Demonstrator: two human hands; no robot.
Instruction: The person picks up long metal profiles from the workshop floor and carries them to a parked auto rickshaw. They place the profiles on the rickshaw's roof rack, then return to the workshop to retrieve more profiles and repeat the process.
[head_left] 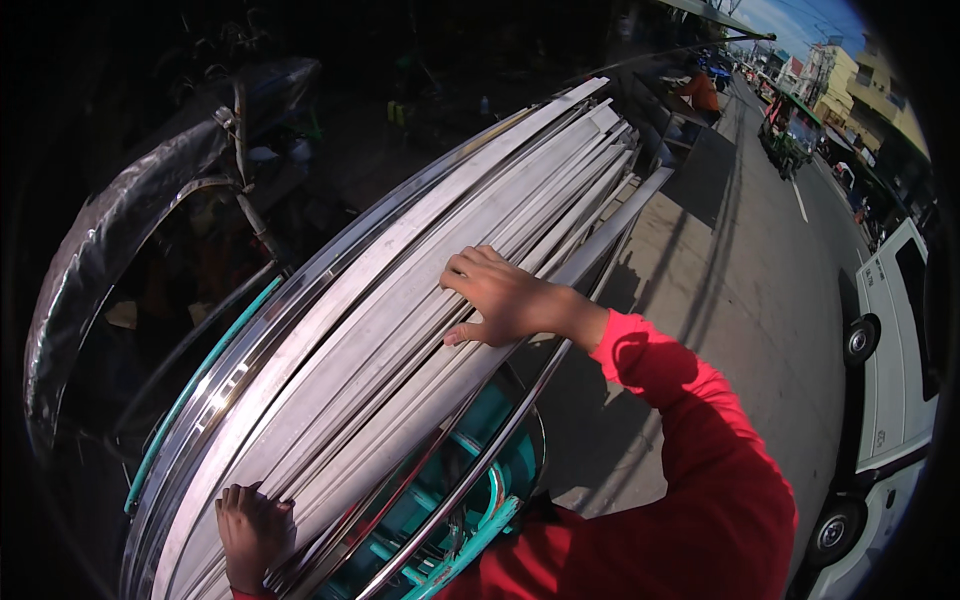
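Note:
A long bundle of pale grey strips [375,300], apparently metal, runs from the lower left to the upper middle. My right hand [495,300] lies across the top of the bundle, its thumb spread away from its fingers. Nearer me, my left hand [252,530] rests on the same bundle at the lower left, fingers slightly bent over the strips and thumb to the right. Neither hand lifts a strip. Along the bundle's left side lie shiny bars [235,375], and a thin shiny tube [490,450] runs along its right side.
Below the bundle is a teal metal frame [470,540]. A bent frame with a dark cover [110,230] stands at the left. A white van [895,345] is on the road [770,330] at right; a green-roofed vehicle [790,130] and a person in orange [703,92] are farther off.

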